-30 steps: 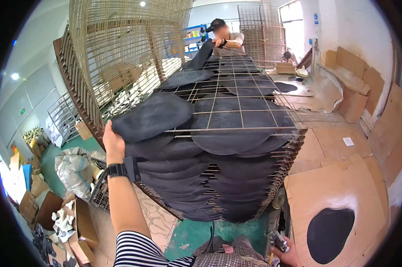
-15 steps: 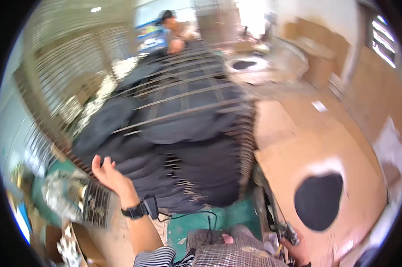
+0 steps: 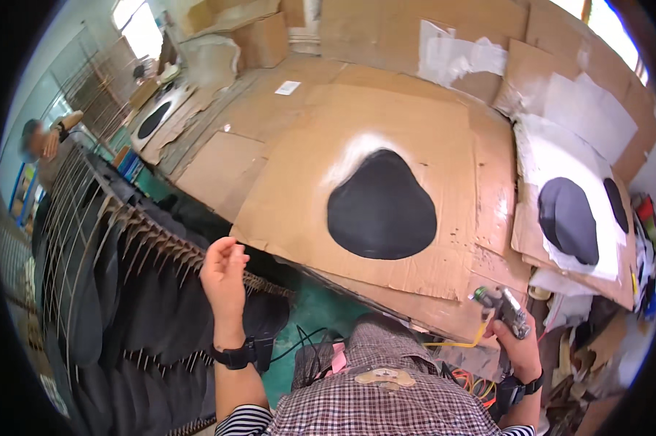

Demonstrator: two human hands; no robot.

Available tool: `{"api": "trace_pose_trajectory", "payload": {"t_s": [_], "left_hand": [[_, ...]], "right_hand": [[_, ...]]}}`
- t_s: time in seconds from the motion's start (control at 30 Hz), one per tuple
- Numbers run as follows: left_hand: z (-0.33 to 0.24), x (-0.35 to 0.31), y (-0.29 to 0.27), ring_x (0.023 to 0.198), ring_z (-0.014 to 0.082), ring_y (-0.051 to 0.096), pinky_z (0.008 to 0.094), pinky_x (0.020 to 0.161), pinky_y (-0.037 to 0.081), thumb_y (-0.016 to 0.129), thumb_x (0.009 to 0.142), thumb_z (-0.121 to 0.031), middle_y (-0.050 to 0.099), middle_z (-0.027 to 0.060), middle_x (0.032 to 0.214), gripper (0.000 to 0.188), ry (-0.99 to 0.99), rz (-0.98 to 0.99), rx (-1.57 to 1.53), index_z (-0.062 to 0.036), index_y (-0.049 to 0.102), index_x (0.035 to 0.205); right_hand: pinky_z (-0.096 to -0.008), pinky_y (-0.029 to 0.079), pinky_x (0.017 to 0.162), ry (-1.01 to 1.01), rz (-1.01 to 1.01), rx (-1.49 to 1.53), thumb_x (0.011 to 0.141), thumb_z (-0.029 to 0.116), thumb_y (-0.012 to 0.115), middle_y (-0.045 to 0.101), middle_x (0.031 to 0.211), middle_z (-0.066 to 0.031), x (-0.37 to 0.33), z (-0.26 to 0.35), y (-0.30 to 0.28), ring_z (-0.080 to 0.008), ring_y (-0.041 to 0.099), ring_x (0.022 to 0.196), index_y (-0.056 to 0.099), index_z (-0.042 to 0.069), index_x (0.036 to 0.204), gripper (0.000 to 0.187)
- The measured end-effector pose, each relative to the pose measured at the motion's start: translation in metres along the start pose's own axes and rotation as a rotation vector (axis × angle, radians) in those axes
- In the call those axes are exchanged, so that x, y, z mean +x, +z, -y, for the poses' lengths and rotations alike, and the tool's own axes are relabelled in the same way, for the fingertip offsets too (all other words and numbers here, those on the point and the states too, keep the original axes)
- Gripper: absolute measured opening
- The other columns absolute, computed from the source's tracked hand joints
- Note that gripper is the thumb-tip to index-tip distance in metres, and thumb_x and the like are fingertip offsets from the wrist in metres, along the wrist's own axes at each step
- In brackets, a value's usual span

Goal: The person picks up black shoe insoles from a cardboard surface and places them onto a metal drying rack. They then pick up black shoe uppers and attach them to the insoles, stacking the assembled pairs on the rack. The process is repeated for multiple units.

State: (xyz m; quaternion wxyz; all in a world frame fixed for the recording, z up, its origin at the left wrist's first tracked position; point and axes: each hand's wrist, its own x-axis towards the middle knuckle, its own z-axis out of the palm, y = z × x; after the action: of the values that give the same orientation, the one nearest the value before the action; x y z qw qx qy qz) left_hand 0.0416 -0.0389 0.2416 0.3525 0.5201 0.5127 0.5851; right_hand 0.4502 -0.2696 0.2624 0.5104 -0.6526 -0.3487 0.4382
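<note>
My right hand (image 3: 520, 350) is wrapped round a metal spray gun (image 3: 508, 311) by the near right edge of the cardboard-covered table. Loosely bent and empty, my left hand (image 3: 224, 277) hovers at the table's near left edge, its fingers slightly apart. On the cardboard sheet (image 3: 291, 189) lies a black pad (image 3: 382, 207) shaped like a rounded triangle, with a whitish sprayed patch beside its narrow end. Neither hand touches this pad. Further right, a black pad with a folded look (image 3: 566, 220) rests on white paper (image 3: 525, 156), and another dark pad (image 3: 616, 205) is beside it.
To the left stands a rack (image 3: 135, 229) of thin rods, holding many black pads (image 3: 88, 312). A co-worker (image 3: 48, 152) is beyond it. Leaning cardboard (image 3: 386, 36) lines the table's back. Coloured hoses (image 3: 480, 385) hang near my right forearm.
My view has swung right from the rack to the table. My right hand with the spray gun has come up into fuller view. My left hand's fingers are more bent.
</note>
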Motion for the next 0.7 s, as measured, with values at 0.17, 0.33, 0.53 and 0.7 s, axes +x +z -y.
{"api": "trace_pose_trajectory", "payload": {"t_s": [0.17, 0.33, 0.53, 0.7], "left_hand": [[0.045, 0.015, 0.034, 0.077, 0.0075, 0.058, 0.0214, 0.069, 0.048, 0.06, 0.09, -0.005, 0.06, 0.0025, 0.092, 0.02, 0.008, 0.25, 0.057, 0.0013, 0.058, 0.109], [0.058, 0.023, 0.032, 0.078, 0.0069, 0.057, 0.0211, 0.07, 0.048, 0.061, 0.088, -0.003, 0.061, 0.0017, 0.088, 0.019, -0.033, 0.41, 0.147, 0.002, 0.059, 0.106], [0.096, 0.035, 0.016, 0.076, 0.0071, 0.057, 0.022, 0.069, 0.048, 0.062, 0.086, -0.003, 0.062, 0.0029, 0.086, 0.019, -0.042, 0.431, 0.189, 0.0021, 0.06, 0.105], [0.1, 0.034, 0.015, 0.075, 0.0076, 0.058, 0.023, 0.068, 0.049, 0.064, 0.084, -0.003, 0.064, 0.0038, 0.085, 0.019, -0.067, 0.446, 0.218, 0.0021, 0.061, 0.103]], "right_hand": [[-0.0287, 0.053, 0.069, -0.026, -0.093, 0.102, 0.083, 0.007, 0.067, 0.061, 0.087, -0.0061, -0.038, 0.016, 0.032, -0.0151, 0.062, 0.074, 0.051, -0.002, 0.124, 0.045], [-0.0263, 0.05, 0.065, -0.062, -0.323, -0.048, 0.083, 0.012, 0.068, 0.062, 0.085, -0.0063, -0.061, 0.022, 0.035, -0.0126, 0.061, 0.071, 0.051, -0.005, 0.121, 0.045], [-0.0271, 0.052, 0.067, 0.084, -0.134, 0.059, 0.079, 0.007, 0.071, 0.063, 0.086, -0.0079, -0.083, 0.025, 0.077, -0.0144, 0.062, 0.071, 0.051, -0.005, 0.123, 0.05], [-0.0281, 0.053, 0.069, -0.035, -0.168, 0.166, 0.081, 0.006, 0.07, 0.062, 0.086, -0.0081, -0.06, 0.03, 0.119, -0.0156, 0.063, 0.075, 0.049, -0.004, 0.124, 0.049]]}}
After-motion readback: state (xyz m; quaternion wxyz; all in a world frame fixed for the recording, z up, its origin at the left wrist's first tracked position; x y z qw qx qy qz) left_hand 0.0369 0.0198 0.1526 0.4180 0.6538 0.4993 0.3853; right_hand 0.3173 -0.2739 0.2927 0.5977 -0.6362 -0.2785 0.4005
